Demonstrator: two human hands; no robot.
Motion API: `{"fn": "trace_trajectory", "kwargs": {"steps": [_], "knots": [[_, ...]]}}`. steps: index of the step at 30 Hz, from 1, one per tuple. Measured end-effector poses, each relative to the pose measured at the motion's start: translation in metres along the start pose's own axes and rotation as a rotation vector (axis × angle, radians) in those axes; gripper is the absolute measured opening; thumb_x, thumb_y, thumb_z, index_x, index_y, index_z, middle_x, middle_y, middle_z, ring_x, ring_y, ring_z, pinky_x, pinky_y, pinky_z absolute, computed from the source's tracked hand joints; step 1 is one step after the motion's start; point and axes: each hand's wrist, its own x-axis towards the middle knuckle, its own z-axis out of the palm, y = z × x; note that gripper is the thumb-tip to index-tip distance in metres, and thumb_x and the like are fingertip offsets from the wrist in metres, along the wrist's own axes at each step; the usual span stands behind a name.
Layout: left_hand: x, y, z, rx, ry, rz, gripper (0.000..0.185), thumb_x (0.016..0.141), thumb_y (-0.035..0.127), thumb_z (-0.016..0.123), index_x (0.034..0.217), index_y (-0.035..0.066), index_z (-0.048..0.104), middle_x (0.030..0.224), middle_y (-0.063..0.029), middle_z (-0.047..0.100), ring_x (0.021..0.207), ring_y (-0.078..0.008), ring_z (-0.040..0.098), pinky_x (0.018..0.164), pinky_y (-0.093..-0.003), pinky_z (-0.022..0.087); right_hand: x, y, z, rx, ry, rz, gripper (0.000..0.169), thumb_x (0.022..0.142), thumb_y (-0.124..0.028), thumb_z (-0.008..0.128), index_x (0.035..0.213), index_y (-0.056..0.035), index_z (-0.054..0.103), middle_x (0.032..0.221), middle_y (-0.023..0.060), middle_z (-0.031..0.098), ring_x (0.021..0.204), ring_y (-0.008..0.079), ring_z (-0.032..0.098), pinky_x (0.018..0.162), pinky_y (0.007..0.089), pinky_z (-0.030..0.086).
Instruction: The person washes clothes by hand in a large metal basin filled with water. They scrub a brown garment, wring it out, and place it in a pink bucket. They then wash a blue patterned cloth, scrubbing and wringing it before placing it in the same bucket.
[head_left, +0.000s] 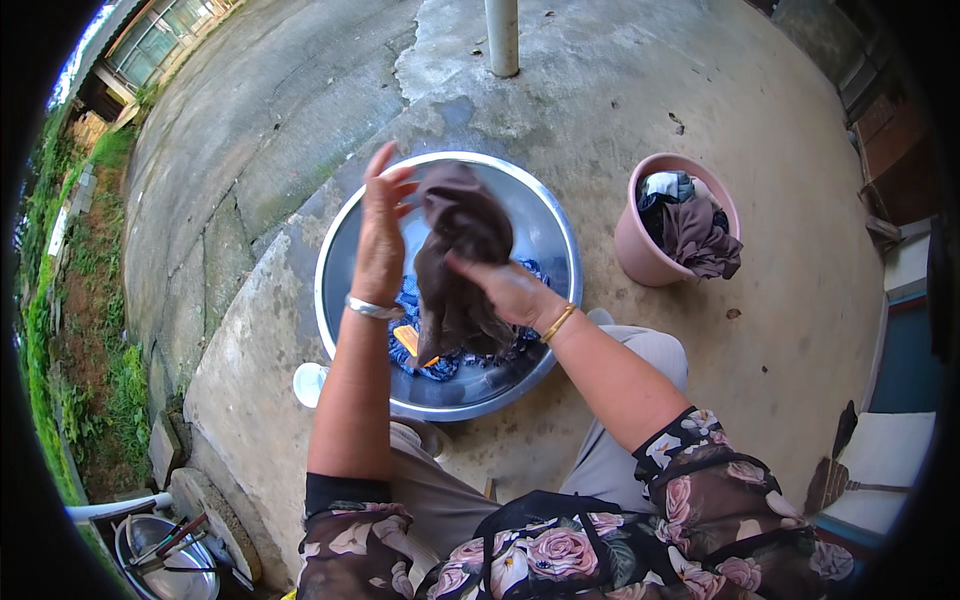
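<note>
Over a wide metal basin (450, 412) on the ground, my right hand (510, 292) grips a wet dark brown cloth (461, 247), which hangs bunched above the basin. To the left of the cloth my left hand (381, 240) is raised with its fingers apart, holding nothing. Blue patterned fabric (442, 369) lies in the basin beneath the cloth, partly hidden by it. A yellow-orange object (406, 339), perhaps a bar of soap or a brush, rests on that fabric near the basin's lower left.
A pink bucket (651, 259) heaped with clothes (701, 232) stands to the right. A white container (308, 384) sits against the basin's left side. A pole (502, 37) rises from the concrete beyond. At the lower left a metal bowl (161, 581) holds several utensils.
</note>
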Motion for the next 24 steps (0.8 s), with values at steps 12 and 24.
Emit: {"fn": "trace_trajectory", "kwargs": {"steps": [12,24], "knots": [[-0.081,-0.091,-0.004,-0.783,-0.405,-0.793,0.103,0.074,0.083,0.017,0.138,0.005,0.034,0.140,-0.0122,0.039,0.130,-0.0264,0.035,0.110,-0.0413,0.018,0.003,-0.049,-0.014,0.752,-0.036,-0.127,0.048,0.089,-0.040,0.053,0.117,-0.0010,0.054,0.118,0.0132,0.058,0.108,0.0265,0.055,0.098,0.0408,0.039],[-0.038,0.004,-0.025,0.322,-0.484,-0.292,0.059,0.072,0.039,0.076,0.109,-0.003,0.058,0.097,-0.0089,0.064,0.091,-0.0164,0.060,0.081,-0.0303,0.047,0.006,-0.008,-0.021,0.203,0.210,0.025,0.014,0.080,-0.016,0.060,0.081,-0.0032,0.066,0.084,0.0047,0.063,0.076,0.0132,0.059,0.072,0.0266,0.046]]}}
